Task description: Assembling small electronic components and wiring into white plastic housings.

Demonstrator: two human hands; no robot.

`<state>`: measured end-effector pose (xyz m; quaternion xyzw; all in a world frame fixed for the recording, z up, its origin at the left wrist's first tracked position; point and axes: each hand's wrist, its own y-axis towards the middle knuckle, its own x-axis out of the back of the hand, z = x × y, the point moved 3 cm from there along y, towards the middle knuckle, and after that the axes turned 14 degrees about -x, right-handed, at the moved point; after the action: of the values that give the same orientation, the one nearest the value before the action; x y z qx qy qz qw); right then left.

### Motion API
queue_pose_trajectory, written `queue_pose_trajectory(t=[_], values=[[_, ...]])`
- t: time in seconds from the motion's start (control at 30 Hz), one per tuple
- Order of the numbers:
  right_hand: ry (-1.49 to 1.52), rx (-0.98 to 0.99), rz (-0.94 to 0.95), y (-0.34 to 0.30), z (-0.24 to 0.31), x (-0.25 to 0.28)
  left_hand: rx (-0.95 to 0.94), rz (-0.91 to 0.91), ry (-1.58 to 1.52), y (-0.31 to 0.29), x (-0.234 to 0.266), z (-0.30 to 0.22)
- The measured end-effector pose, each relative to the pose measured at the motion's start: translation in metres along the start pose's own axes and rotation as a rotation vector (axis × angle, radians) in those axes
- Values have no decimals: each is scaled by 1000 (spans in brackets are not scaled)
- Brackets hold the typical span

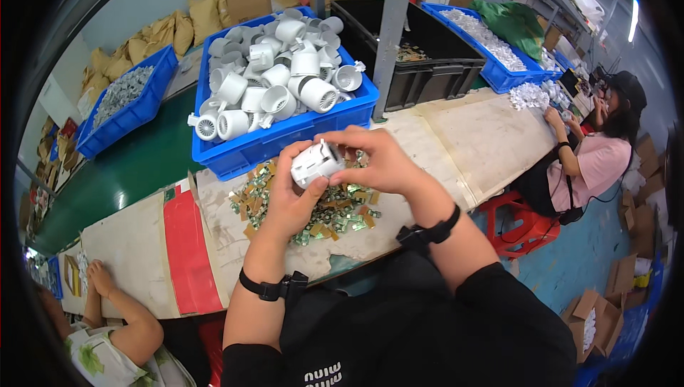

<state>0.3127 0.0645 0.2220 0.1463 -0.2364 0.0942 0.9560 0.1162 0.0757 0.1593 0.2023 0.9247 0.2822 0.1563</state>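
Small-board pile (345,220) on near worktop (427,141); crate (278,139) of housings (274,77) beyond it; deep bin (438,88) right of crate, parts tray (128,119) left; held housing (313,164) between left grip (288,191) and right grip (377,159), crate's near side

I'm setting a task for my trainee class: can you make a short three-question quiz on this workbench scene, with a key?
1. Multiple choice: what do the left hand and the right hand hold together?
A) a pair of scissors
B) a white plastic part
C) a cardboard box

2. True or false: the red strip lies to the left of the pile of small green and tan pieces, as the wearer sees it.

3. Fill in the colour: behind the grey metal post stands a large open bin coloured ____.

Key: 1. B; 2. True; 3. black
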Motion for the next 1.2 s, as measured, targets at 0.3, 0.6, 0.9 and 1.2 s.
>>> queue_pose_trajectory(t=[0.3,0.6,0.9,1.2], values=[[566,-33,108,5,-65,-30,10,126,274,4,1,-2],[754,-169,238,2,-60,-33,-373,212,719,9,-3,-21],[1,-283,-84,-35,-51,-4,-69,-87,-193,-12,-3,-5],[-835,-390,-381,-105,-94,69,90,-135,-8,-10,-16,12]])
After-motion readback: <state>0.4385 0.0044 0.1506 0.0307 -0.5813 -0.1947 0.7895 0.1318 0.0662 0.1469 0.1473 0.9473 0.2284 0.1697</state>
